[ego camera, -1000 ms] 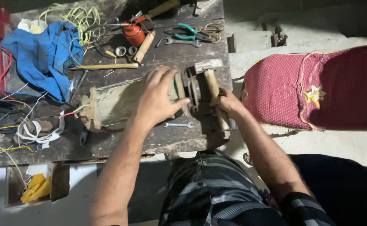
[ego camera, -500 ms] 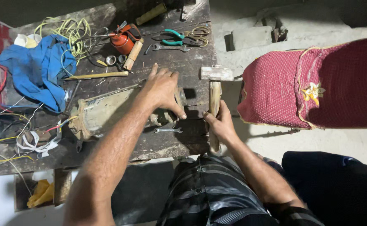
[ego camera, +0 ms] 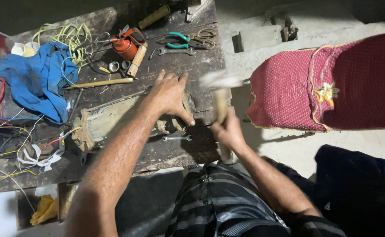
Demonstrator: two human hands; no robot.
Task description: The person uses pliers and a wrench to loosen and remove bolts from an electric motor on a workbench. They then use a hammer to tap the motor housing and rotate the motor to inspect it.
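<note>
The left hand (ego camera: 171,94) lies spread, palm down, on the right end of a grimy motor housing (ego camera: 113,120) that rests across the middle of the dark wooden workbench (ego camera: 192,61). The right hand (ego camera: 228,131) is clenched around the wooden handle of a hammer (ego camera: 221,94), whose blurred metal head sits just beyond the bench's right edge. A small spanner (ego camera: 177,138) lies near the front edge, just below the housing. Toward the back edge are an orange oil can (ego camera: 124,44), green-handled pliers (ego camera: 179,40) and yellow wire (ego camera: 67,37); a blue cloth (ego camera: 36,83) covers the left part. A red woven cushion (ego camera: 328,83) sits right of the bench.
</note>
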